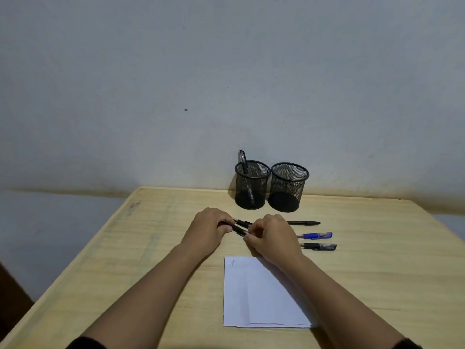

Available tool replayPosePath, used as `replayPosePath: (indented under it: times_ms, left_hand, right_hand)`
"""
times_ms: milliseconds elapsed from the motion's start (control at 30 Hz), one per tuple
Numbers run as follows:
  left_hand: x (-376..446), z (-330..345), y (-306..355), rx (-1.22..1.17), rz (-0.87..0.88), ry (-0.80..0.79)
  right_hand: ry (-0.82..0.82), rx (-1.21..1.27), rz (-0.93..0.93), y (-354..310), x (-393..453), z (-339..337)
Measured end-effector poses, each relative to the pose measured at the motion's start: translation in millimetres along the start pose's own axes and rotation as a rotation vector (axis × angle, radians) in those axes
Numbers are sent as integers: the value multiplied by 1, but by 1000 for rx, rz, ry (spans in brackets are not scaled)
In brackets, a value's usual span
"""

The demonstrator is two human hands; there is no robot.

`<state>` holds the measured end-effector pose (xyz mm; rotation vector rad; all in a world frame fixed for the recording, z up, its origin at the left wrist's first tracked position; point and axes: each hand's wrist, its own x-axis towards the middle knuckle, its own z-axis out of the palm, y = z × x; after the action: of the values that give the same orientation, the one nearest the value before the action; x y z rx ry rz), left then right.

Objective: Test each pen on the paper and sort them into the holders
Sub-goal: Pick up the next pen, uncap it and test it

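Note:
My left hand (212, 227) and my right hand (273, 236) both grip a black pen (239, 229) just above the table, between the paper and the holders. A second black pen (242, 223) lies right behind it, partly hidden by my hands. White paper (261, 298) with a small scribble in its top left corner lies in front of me. Two black mesh holders stand at the back: the left holder (251, 187) has one pen (243, 161) in it, the right holder (288, 187) looks empty.
Three more pens lie to the right of my right hand: a black one (305, 223), a blue one (315, 235) and a black-capped one (320, 246). The wooden table (151, 248) stands against a grey wall (226, 84).

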<state>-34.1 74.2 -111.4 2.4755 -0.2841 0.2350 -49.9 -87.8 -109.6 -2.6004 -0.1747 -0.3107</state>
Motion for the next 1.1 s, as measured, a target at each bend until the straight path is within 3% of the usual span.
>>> replayPosePath:
  times_ms: [200,267,367,433,600,667,767,867,967,1100]
  left_hand:
    - [-7,0,4,-119,-64,95]
    - [-11,-6,11,-286,-97,173]
    - [-16,-10,27,-501,-140,246]
    - [-19,-10,36,-561,-138,248]
    - [-28,-17,55,-755,-120,274]
    - [-27,-27,60,-749,-82,338]
    - [-28,-42,68,-697,-6,311]
    - [-32,-46,71,-624,10,306]
    - [-38,-46,65,-633,-7,331]
    - [-45,-46,56,-872,-111,336]
  right_hand:
    - [40,105,-11,0,-1,-6]
    - [77,361,36,-3,1,-13]
    - [84,931,102,-12,-1,-23]
    - [84,1081,90,-18,-6,-28]
    - [158,972,-33,-27,-13,-39]
    - [103,937,-96,-30,-17,-45]
    - [12,767,-177,-35,-21,-48]
    - [23,600,-202,-36,-23,-47]
    - [40,616,-185,-38,-26,-50]
    - [-192,680,-124,-37,-34,-64]
